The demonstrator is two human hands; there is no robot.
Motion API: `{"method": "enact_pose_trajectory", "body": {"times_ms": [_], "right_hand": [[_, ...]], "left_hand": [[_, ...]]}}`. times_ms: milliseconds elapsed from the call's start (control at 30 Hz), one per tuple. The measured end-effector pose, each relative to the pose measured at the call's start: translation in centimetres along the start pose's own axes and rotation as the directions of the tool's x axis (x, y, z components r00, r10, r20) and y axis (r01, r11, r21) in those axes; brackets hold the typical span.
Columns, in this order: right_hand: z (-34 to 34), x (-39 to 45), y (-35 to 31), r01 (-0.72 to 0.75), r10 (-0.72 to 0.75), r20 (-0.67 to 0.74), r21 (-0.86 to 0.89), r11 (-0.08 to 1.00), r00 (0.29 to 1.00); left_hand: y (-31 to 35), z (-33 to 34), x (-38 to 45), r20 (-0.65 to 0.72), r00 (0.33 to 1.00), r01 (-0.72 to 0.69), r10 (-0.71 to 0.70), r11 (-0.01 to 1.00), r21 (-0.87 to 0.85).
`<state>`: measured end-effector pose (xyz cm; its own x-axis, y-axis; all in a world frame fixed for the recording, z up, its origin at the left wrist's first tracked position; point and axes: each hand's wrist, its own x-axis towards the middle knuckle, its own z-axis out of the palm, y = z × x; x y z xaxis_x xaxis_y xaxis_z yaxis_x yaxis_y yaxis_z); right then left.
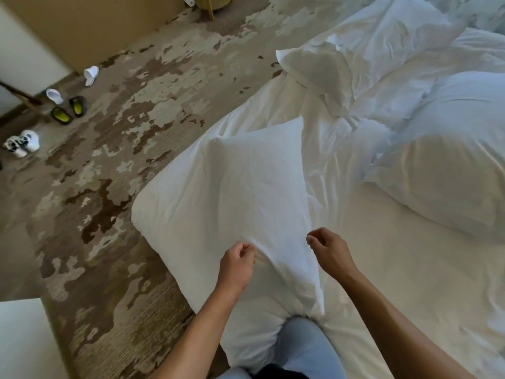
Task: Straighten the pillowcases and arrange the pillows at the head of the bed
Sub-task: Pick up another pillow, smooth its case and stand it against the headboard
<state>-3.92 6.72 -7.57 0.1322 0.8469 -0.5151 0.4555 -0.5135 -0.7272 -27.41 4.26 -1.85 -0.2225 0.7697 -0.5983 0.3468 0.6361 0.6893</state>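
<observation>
Now both hands (237,262) (329,251) pinch the near pillow's (240,187) pillowcase.

My forearms are bare to the frame's edge, no sleeves, watch or rings on my left hand (238,262) or right hand (329,250). At six o'clock, light blue jeans (306,348) and a dark hem (273,372).

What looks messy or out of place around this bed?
The bedding is rumpled: one pillow hangs over the bed's edge, its case creased. The pillow in front lies skewed at the mattress corner, while the left hand and the right hand pinch its case. Slippers and shoes lie scattered on the carpet.
</observation>
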Motion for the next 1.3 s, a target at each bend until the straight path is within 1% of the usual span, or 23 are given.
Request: {"method": "enact_pose_trajectory", "body": {"times_ms": [67, 167, 233, 333, 433, 533, 667, 800, 933, 1100, 1233, 1300], "right_hand": [[-0.2, 3.9, 0.2, -0.026, 0.025, 0.006, 0.032, 0.999, 1.0], [0.2, 9.0, 1.4, -0.08, 0.08, 0.031, -0.002, 0.997, 0.996], [0.8, 11.7, 2.7, -0.129, 0.13, 0.051, -0.025, 0.991, 0.99], [2.1, 14.3, 4.8, -0.207, 0.205, 0.112, 0.007, 0.978, 0.972], [3.6, 15.5, 6.3, -0.265, 0.246, 0.182, 0.085, 0.961, 0.952], [4.7, 15.7, 7.3, -0.302, 0.259, 0.236, 0.167, 0.939, 0.936], [5.6, 15.3, 7.6, -0.346, 0.286, 0.252, 0.239, 0.907, 0.924], [6.0, 14.6, 7.2, -0.333, 0.283, 0.227, 0.228, 0.915, 0.932], [6.3, 13.6, 6.1, -0.294, 0.273, 0.123, 0.196, 0.936, 0.954], [4.9, 12.5, 6.1, -0.192, 0.196, 0.005, 0.212, 0.958, 0.981], [3.7, 10.9, 4.9, -0.102, 0.108, -0.039, 0.137, 0.985, 0.993], [3.4, 9.8, 3.4, -0.051, 0.059, -0.06, 0.128, 0.99, 0.996]], "left_hand": [[1.5, 1.9, 2.9, -0.037, 0.999, -0.014, 0.016, 0.998, 0.059], [3.1, 5.2, 7.3, -0.047, 0.998, -0.024, 0.036, 0.971, 0.237], [3.6, 7.2, 9.9, -0.038, 0.999, 0.003, 0.011, 0.933, 0.361], [3.5, 9.5, 12.5, -0.046, 0.998, 0.06, -0.043, 0.863, 0.502], [2.8, 10.3, 13.6, -0.062, 0.996, 0.089, -0.066, 0.841, 0.534], [2.0, 9.9, 13.4, -0.059, 0.998, 0.059, -0.033, 0.854, 0.517], [1.5, 8.2, 12.8, -0.027, 0.999, 0.032, -0.022, 0.864, 0.502], [1.4, 6.4, 11.9, -0.011, 0.999, 0.034, -0.033, 0.882, 0.47], [1.0, 5.5, 11.1, 0.028, 0.999, 0.011, -0.029, 0.875, 0.484], [0.7, 5.4, 10.6, 0.055, 0.998, -0.01, -0.022, 0.848, 0.53], [1.1, 4.9, 10.0, 0.088, 0.996, -0.038, -0.013, 0.83, 0.556], [1.4, 4.1, 9.5, 0.112, 0.994, -0.069, 0.008, 0.832, 0.551]]}}
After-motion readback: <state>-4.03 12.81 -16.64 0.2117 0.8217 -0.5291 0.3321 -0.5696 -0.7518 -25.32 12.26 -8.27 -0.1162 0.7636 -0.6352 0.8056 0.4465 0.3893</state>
